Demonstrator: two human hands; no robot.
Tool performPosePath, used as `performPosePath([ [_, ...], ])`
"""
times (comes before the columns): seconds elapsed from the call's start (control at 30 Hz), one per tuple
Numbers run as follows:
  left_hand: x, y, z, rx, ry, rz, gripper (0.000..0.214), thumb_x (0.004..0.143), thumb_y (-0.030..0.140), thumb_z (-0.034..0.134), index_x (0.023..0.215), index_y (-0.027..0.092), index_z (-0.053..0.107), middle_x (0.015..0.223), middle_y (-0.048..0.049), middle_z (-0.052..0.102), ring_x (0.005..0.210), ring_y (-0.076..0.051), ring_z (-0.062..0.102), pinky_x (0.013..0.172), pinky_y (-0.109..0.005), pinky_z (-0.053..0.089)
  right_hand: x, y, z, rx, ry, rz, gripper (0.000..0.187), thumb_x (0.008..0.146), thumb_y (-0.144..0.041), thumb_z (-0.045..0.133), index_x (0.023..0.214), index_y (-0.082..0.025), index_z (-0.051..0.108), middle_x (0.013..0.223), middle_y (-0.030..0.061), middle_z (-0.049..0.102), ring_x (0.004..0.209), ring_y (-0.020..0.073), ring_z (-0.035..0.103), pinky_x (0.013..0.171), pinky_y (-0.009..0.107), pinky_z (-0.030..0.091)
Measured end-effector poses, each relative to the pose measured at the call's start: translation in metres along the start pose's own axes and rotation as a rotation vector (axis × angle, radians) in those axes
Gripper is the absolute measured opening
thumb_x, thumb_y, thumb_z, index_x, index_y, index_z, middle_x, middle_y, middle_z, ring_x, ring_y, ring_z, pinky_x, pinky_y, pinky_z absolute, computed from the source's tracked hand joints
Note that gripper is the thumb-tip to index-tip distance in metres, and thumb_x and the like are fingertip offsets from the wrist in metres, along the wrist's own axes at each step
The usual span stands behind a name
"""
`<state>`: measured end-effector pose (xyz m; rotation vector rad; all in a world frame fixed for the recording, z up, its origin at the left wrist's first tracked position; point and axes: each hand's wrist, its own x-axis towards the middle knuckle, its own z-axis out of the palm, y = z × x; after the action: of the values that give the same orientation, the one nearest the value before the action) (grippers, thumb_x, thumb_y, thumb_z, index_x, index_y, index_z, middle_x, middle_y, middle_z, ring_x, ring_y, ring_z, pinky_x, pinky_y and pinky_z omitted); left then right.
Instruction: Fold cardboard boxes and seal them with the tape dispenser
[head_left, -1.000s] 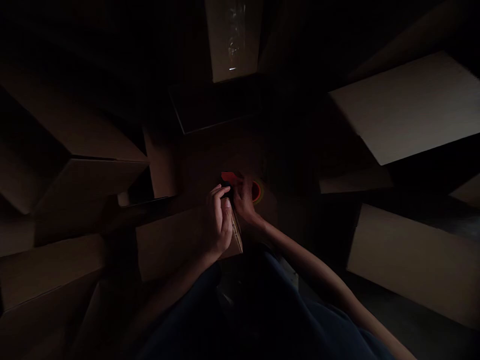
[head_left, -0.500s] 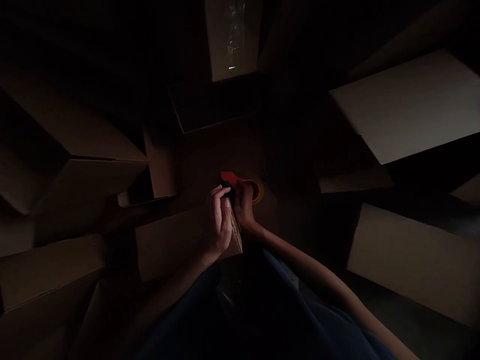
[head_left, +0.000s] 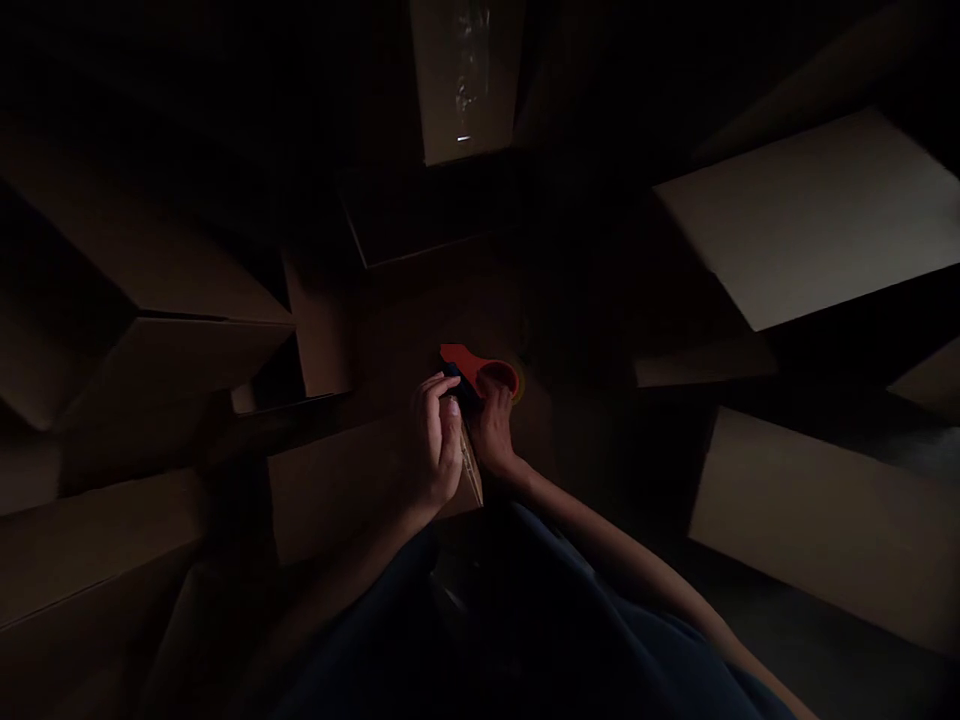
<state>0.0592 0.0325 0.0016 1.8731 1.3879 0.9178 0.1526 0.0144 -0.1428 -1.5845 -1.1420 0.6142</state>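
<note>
A cardboard box (head_left: 337, 485) stands on its side in front of me, its narrow end facing right. My left hand (head_left: 438, 435) is closed over the far corner of that end, fingers bent across the edge and thumb along the near side. Just beyond the corner is a red tape dispenser (head_left: 466, 364) with a dark part by my left fingertips. A yellowish rim shows at its right side. My right hand (head_left: 495, 432) has its fingers wrapped on the dispenser, close against the box end. Darkness hides the fingertips of my right hand.
Several cardboard boxes surround me: a slanted box (head_left: 195, 310) at the left, a pale box (head_left: 817, 220) at upper right and another box (head_left: 817, 530) at lower right. A box with shiny tape (head_left: 442, 90) stands at the far middle. The room is very dim.
My right hand and the red dispenser have shifted and turned slightly, with the hand a little lower. My left hand stays on the box corner.
</note>
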Motion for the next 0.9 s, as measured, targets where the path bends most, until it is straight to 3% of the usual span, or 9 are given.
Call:
performPosePath([
  [0.1, 0.000, 0.001, 0.000, 0.011, -0.004, 0.018, 0.035, 0.109, 0.041, 0.037, 0.129, 0.023, 0.059, 0.135, -0.0122, 0.062, 0.133, -0.024, 0.056, 0.113, -0.046, 0.045, 0.008, 0.006, -0.005, -0.008, 0.026, 0.008, 0.051, 0.091, -0.030, 0.053, 0.141, -0.021, 0.047, 0.133, 0.0167, 0.055, 0.124, 0.0310, 0.053, 0.110, 0.060, 0.044],
  [0.23, 0.000, 0.002, 0.001, -0.001, 0.013, 0.012, 0.035, 0.109, 0.041, 0.036, 0.128, 0.022, 0.060, 0.134, -0.0121, 0.062, 0.131, -0.023, 0.057, 0.112, -0.045, 0.046, 0.010, 0.005, -0.011, -0.007, 0.092, 0.038, 0.052, 0.094, -0.026, 0.046, 0.146, -0.020, 0.040, 0.137, 0.0174, 0.052, 0.129, 0.0290, 0.051, 0.113, 0.060, 0.042],
  [0.43, 0.000, -0.003, 0.002, 0.028, 0.004, 0.045, 0.034, 0.109, 0.041, 0.037, 0.129, 0.023, 0.059, 0.133, -0.0120, 0.063, 0.132, -0.024, 0.057, 0.112, -0.046, 0.046, -0.008, -0.008, -0.002, 0.034, 0.042, -0.004, 0.049, 0.093, -0.030, 0.051, 0.141, -0.022, 0.044, 0.139, 0.0165, 0.054, 0.130, 0.0300, 0.053, 0.111, 0.058, 0.047],
  [0.6, -0.001, -0.004, 0.000, 0.048, -0.014, 0.046, 0.035, 0.109, 0.040, 0.037, 0.131, 0.023, 0.059, 0.135, -0.0117, 0.062, 0.133, -0.024, 0.056, 0.113, -0.046, 0.045, 0.008, -0.004, -0.017, 0.051, 0.102, 0.043, 0.048, 0.094, -0.027, 0.046, 0.141, -0.020, 0.041, 0.138, 0.0174, 0.051, 0.132, 0.0295, 0.052, 0.114, 0.059, 0.044],
  [0.77, 0.000, -0.004, 0.000, 0.043, -0.016, 0.039, 0.034, 0.110, 0.039, 0.036, 0.130, 0.024, 0.058, 0.135, -0.0116, 0.061, 0.133, -0.023, 0.055, 0.113, -0.046, 0.045, 0.016, -0.030, -0.031, 0.099, 0.157, 0.100, 0.044, 0.103, -0.032, 0.040, 0.146, -0.026, 0.032, 0.139, 0.0150, 0.047, 0.127, 0.0254, 0.055, 0.109, 0.051, 0.050],
  [0.9, 0.000, -0.006, 0.001, 0.045, -0.001, 0.061, 0.034, 0.109, 0.040, 0.037, 0.130, 0.024, 0.059, 0.134, -0.0115, 0.062, 0.133, -0.024, 0.055, 0.113, -0.046, 0.045, 0.000, -0.049, -0.021, 0.171, 0.049, 0.080, 0.043, 0.104, -0.037, 0.042, 0.144, -0.027, 0.033, 0.140, 0.0146, 0.050, 0.129, 0.0243, 0.056, 0.109, 0.049, 0.050],
])
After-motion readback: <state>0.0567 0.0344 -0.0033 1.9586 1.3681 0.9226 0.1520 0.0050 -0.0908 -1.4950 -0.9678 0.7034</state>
